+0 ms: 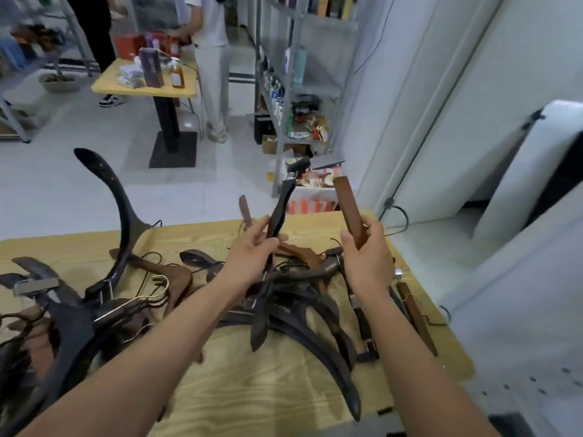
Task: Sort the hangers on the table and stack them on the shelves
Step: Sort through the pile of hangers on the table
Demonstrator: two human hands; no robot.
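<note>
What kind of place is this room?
Probably a stockroom or shop back room: metal shelves packed with goods, a wooden table heaped with hangers, and a second table holding boxes and bottles.

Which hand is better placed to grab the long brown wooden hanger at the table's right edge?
Right, likely: the right hand is nearer the long brown hanger and grips a similar brown piece; the left hand holds a dark hanger farther off.

Hands: two, the left hand (252,247) and the right hand (367,253).
Benches: two, the near bench (220,389) and the far bench (107,82).
Held: one brown hanger (348,209) and at least one dark hanger (280,209).
Pile of hangers (284,310): well over ten, overlapping, so no exact count is possible.
Persons (214,67) standing: two.
</note>
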